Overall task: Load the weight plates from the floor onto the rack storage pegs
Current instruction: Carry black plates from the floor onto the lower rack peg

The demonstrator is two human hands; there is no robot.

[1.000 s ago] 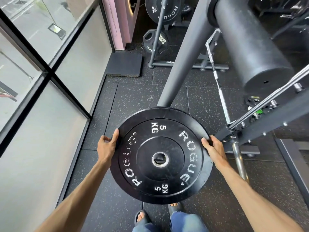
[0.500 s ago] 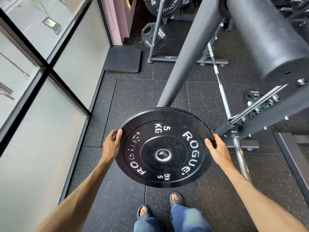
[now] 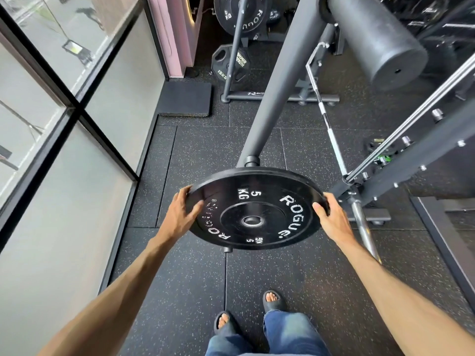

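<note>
A black 5 kg weight plate [image 3: 257, 209] with white lettering hangs in front of me above the rubber floor, its face tilted up toward the camera. My left hand [image 3: 180, 214] grips its left rim, thumb on the face. My right hand [image 3: 331, 219] grips the right rim. A grey rack upright [image 3: 280, 80] slants down to a small round end [image 3: 250, 160] just behind the plate's far edge. A small dark stub [image 3: 228, 250] shows below the plate's near edge.
A plate tree [image 3: 239, 47] at the back holds a large black plate [image 3: 243, 14] and a 15 kg plate [image 3: 231, 64]. A barbell [image 3: 331, 140] lies on the floor at right beside the rack frame [image 3: 411, 160]. Glass wall [image 3: 64, 111] at left. Black roller pad [image 3: 375, 39] overhead.
The plate has moved away from me toward the upright's base and tilted flatter. My left thumb has shifted further onto the plate's face.
</note>
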